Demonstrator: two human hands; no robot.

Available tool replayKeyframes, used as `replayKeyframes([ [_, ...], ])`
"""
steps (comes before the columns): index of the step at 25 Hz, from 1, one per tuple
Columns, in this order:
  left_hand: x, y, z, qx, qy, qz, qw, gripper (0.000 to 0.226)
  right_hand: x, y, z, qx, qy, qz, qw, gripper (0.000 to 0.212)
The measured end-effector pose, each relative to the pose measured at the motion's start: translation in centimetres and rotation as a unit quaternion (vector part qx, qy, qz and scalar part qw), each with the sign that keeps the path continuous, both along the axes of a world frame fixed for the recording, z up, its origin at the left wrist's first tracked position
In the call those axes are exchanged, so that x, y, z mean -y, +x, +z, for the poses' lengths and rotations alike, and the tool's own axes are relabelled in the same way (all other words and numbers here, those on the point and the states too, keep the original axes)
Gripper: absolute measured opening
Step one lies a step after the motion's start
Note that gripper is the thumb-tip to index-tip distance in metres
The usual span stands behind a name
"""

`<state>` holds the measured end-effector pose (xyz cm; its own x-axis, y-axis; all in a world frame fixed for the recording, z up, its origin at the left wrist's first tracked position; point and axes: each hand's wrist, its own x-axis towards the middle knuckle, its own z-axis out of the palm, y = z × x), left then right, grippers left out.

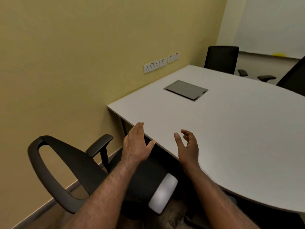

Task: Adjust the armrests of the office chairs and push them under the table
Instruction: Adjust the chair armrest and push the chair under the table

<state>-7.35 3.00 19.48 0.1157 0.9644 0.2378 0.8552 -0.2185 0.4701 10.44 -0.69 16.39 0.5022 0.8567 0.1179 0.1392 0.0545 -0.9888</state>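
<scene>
A black office chair (69, 169) stands at the lower left, its curved backrest toward me and its seat partly under the white table (231, 129). Its left armrest (99, 144) sticks up near the wall; the right armrest (162, 194) shows pale and glossy below my arms. My left hand (137, 142) hovers over the seat by the table's edge, fingers straight, holding nothing. My right hand (188, 146) floats above the table's near edge with fingers loosely spread, also empty.
A yellow wall with sockets (151, 66) runs along the left. Two more black chairs (221, 59) (292, 76) stand at the table's far side. A grey cable hatch (185, 90) is set in the tabletop. A whiteboard (272, 25) hangs at the back right.
</scene>
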Motion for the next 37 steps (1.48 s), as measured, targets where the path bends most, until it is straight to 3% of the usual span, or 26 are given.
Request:
replayKeyframes([
  [4, -0.2, -2.6, 3.6, -0.067, 0.04, -0.019, 0.997, 0.077, 0.2, -0.1, 4.8, 0.214, 0.085, 0.035, 0.972, 0.037],
  [9, -0.8, -7.0, 7.3, -0.111, 0.014, -0.074, 0.991, 0.065, -1.0, -1.2, 8.7, 0.318, 0.121, 0.051, 0.939, 0.047],
  [16, -1.1, -13.8, 9.5, -0.084, 0.0, 0.0, 0.997, 0.061, -2.6, -6.1, 9.7, 0.314, 0.143, 0.109, 0.932, 0.054],
  [29, 0.4, -26.9, 7.4, -0.077, -0.022, -0.035, 0.996, 0.057, 2.0, -22.1, 8.5, 0.331, 0.086, 0.179, 0.923, 0.067],
  [37, 1.9, -33.4, 4.2, -0.043, -0.052, -0.051, 0.996, 0.053, 4.9, -29.3, 6.4, 0.35, 0.032, 0.164, 0.922, 0.067],
])
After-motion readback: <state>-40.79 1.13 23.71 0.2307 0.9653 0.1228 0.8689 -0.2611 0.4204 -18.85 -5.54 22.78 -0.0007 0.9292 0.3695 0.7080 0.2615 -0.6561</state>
